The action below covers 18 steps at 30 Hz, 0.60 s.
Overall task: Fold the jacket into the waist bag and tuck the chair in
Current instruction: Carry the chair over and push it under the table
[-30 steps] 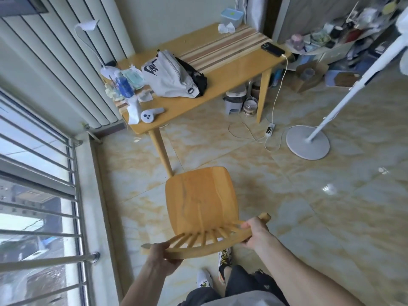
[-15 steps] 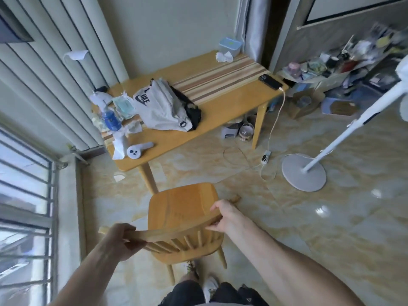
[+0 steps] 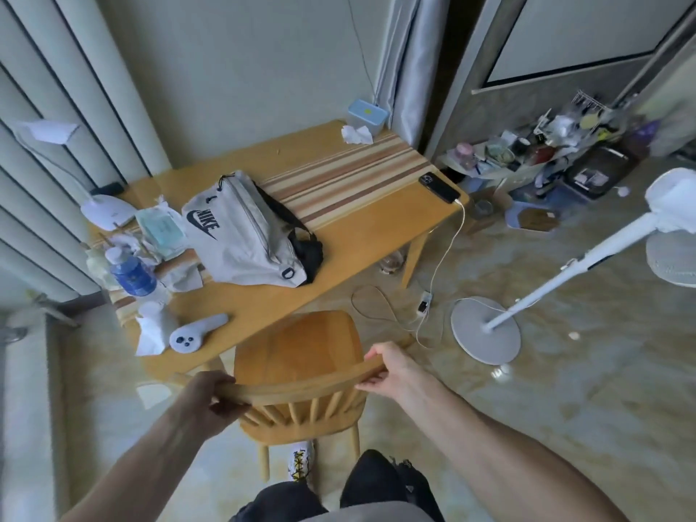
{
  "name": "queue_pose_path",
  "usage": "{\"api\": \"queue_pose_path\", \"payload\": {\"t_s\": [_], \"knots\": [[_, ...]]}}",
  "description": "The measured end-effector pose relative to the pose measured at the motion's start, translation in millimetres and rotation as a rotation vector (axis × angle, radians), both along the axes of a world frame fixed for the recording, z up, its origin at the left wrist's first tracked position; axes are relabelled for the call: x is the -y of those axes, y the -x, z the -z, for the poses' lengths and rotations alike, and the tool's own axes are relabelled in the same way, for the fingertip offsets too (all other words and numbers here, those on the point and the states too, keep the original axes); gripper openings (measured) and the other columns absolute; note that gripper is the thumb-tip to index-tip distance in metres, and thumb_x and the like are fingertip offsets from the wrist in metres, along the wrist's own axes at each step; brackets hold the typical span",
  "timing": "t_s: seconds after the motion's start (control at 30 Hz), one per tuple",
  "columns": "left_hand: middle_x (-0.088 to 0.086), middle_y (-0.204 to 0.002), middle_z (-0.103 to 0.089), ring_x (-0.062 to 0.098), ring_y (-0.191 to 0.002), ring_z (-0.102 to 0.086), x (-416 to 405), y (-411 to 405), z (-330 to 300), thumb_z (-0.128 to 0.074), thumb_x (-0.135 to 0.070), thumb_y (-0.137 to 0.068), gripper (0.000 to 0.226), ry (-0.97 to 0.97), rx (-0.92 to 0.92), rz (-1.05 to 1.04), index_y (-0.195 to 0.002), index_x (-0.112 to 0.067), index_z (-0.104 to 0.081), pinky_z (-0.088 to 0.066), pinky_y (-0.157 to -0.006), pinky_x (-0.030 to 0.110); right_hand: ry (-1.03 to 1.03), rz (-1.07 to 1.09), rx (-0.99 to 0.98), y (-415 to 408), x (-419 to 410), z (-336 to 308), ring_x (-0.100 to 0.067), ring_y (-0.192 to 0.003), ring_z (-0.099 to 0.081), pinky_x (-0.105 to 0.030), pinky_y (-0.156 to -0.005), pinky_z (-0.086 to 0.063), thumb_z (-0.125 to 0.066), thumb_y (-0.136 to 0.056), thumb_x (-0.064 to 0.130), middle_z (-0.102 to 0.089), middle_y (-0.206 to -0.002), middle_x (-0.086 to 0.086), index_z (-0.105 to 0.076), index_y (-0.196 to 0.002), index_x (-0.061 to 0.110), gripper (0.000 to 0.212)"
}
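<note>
The wooden chair stands in front of me, its seat's front edge just under the near edge of the wooden table. My left hand grips the left end of the chair's curved top rail. My right hand grips the rail's right end. A bulging grey Nike waist bag with a black strap lies on the table's left half. No jacket shows outside the bag.
On the table: a phone on a charging cable at the right corner, a white controller, a blue bottle and tissues at the left. A white fan stand is on the floor to the right. Clutter fills the far right.
The chair has moved forward to the table, from well clear of it to its seat meeting the table edge. Both hands stayed on the top rail, and I have stepped closer.
</note>
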<state>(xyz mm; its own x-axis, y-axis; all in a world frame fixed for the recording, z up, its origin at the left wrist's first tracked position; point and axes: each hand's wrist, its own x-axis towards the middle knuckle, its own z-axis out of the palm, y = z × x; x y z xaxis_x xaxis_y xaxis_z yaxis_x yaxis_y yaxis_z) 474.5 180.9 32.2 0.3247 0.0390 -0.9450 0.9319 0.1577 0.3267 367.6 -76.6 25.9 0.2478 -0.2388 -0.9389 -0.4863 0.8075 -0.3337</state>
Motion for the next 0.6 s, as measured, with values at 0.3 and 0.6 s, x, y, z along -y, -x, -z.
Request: {"api": "queue_pose_path", "payload": {"t_s": [0.3, 0.6], "knots": [[0.017, -0.098, -0.049, 0.034, -0.092, -0.056, 59, -62, 39, -0.051, 0.003, -0.089, 0.008, 0.203, -0.021, -0.205, -0.091, -0.004, -0.047, -0.049, -0.103, 0.05, 0.124, -0.112, 0.053, -99, 76, 14, -0.043, -0.123, -0.055, -0.06, -0.11, -0.042, -0.052, -0.09, -0.005, -0.052, -0.105, -0.022, -0.048, -0.085, 0.004, 0.011], [0.021, -0.1, -0.056, 0.034, -0.087, -0.058, 150, -95, 77, -0.047, 0.008, -0.088, 0.022, 0.274, 0.026, -0.385, -0.108, 0.001, -0.051, -0.05, -0.098, 0.046, 0.124, -0.238, 0.056, -182, 177, 53, -0.047, -0.121, -0.059, -0.058, -0.104, -0.049, -0.054, -0.087, -0.01, -0.052, -0.114, -0.026, -0.046, -0.091, 0.006, 0.018]]}}
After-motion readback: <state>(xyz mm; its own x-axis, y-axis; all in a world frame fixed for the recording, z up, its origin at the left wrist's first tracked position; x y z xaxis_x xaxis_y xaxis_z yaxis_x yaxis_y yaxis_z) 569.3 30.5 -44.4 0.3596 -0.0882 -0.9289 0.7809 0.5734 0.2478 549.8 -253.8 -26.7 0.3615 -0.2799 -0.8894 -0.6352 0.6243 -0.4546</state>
